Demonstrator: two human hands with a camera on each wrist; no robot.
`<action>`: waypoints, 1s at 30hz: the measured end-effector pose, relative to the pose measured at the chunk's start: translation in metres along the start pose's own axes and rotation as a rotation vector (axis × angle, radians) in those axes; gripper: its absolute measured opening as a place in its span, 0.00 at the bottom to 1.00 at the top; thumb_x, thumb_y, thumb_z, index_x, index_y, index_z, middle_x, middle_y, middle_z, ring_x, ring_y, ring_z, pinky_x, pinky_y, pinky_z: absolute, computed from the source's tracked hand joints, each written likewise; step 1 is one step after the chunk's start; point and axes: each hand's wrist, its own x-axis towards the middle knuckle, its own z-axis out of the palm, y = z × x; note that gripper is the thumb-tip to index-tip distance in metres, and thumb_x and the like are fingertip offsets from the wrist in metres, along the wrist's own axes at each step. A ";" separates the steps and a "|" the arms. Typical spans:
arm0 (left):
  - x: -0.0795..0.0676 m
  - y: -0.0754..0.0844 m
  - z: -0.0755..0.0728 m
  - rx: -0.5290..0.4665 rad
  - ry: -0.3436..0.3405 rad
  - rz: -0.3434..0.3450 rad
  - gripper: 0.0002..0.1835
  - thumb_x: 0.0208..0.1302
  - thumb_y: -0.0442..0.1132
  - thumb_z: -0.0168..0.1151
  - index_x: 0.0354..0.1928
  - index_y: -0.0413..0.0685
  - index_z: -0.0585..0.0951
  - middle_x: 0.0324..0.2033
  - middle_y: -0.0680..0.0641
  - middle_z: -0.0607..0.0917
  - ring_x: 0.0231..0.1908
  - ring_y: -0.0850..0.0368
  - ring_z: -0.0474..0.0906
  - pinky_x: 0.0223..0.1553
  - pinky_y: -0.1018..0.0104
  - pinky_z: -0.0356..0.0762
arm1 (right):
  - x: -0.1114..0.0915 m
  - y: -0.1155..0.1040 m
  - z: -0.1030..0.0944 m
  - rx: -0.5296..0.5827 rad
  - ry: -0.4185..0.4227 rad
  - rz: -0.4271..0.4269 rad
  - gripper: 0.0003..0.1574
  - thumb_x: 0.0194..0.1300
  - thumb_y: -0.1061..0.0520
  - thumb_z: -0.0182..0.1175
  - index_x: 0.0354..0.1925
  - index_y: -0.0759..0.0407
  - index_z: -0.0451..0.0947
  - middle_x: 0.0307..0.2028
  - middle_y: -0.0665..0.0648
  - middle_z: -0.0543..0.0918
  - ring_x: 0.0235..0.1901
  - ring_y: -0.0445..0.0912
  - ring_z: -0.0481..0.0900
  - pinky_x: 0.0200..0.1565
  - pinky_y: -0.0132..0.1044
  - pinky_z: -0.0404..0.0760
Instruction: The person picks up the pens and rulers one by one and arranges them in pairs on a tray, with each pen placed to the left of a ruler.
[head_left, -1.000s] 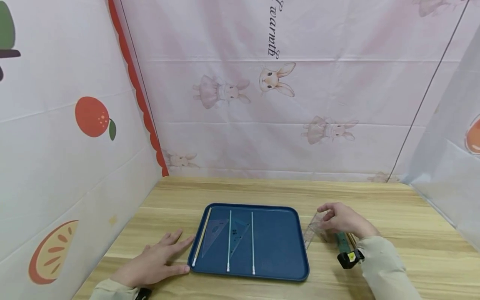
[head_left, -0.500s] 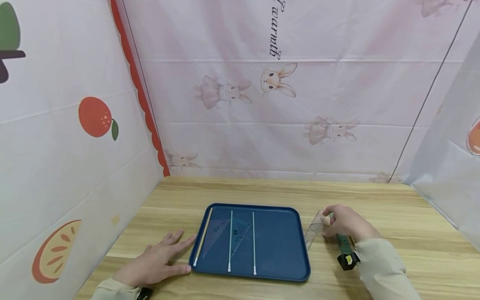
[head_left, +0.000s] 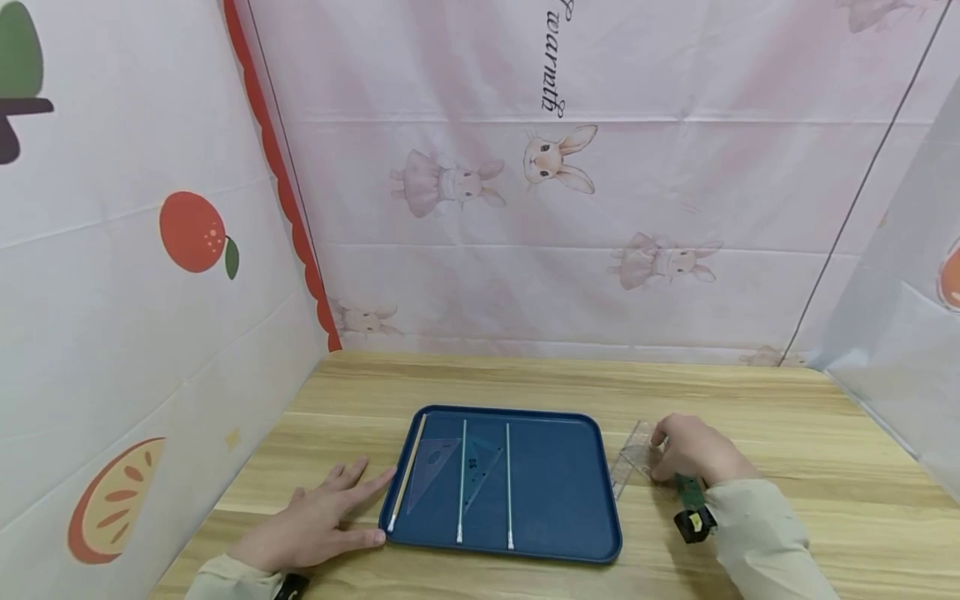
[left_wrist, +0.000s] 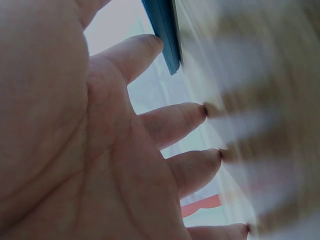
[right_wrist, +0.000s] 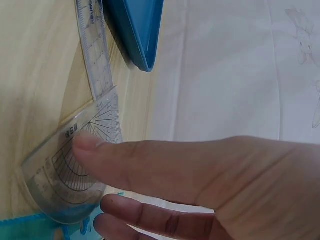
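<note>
My left hand point(head_left: 311, 521) lies with fingers spread beside the blue tray point(head_left: 562, 500), its thumb and index fingertips at the tray's left rim. In the tray are a clear set square point(head_left: 431, 475), a teal set square point(head_left: 480, 471), a yellowish stick point(head_left: 407, 475) and two slim green sticks point(head_left: 461, 483), all with whitish lower ends. Right of the tray, my right hand point(head_left: 693, 450) pinches a clear protractor point(right_wrist: 65, 165), thumb on its printed face and curled fingers at its edge. A clear ruler point(right_wrist: 95, 50) lies between protractor and tray.
A teal plastic piece point(right_wrist: 30, 227) lies under and beside the right hand, partly hidden. A black wrist camera point(head_left: 693, 523) sits at the right cuff. Printed cloth walls point(head_left: 480, 292) stand behind and at both sides of the wooden table point(head_left: 525, 383).
My right hand has shifted slightly right and toward me, showing more of the clear plastic on its left. The left hand stays at the tray's rim. The view has turned slightly.
</note>
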 end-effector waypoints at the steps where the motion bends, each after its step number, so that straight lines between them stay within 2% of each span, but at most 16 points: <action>1: 0.000 0.000 0.000 0.001 0.001 0.001 0.48 0.68 0.70 0.65 0.85 0.65 0.62 0.83 0.28 0.56 0.78 0.13 0.51 0.56 0.01 0.47 | 0.000 0.000 0.000 -0.003 -0.003 -0.001 0.25 0.53 0.63 0.81 0.49 0.70 0.85 0.42 0.64 0.91 0.38 0.51 0.87 0.43 0.55 0.87; 10: -0.001 0.000 0.000 0.001 0.005 0.003 0.48 0.69 0.70 0.65 0.85 0.66 0.61 0.83 0.28 0.56 0.78 0.13 0.51 0.56 0.01 0.47 | -0.002 -0.001 0.001 -0.005 -0.018 0.017 0.24 0.55 0.61 0.81 0.47 0.67 0.84 0.48 0.68 0.88 0.36 0.51 0.81 0.40 0.52 0.85; 17: -0.002 0.000 0.001 -0.004 0.005 0.006 0.47 0.69 0.70 0.65 0.85 0.65 0.62 0.83 0.28 0.56 0.78 0.14 0.50 0.56 0.01 0.48 | -0.002 -0.001 0.002 0.007 -0.024 0.014 0.24 0.55 0.61 0.81 0.47 0.66 0.83 0.38 0.58 0.88 0.31 0.48 0.78 0.38 0.48 0.82; 30: -0.001 -0.001 0.002 0.032 0.022 0.020 0.48 0.68 0.71 0.65 0.85 0.65 0.62 0.82 0.28 0.58 0.78 0.14 0.54 0.54 0.01 0.51 | -0.003 -0.001 0.002 0.045 -0.022 0.015 0.23 0.57 0.63 0.79 0.48 0.65 0.81 0.33 0.56 0.84 0.27 0.48 0.74 0.34 0.43 0.75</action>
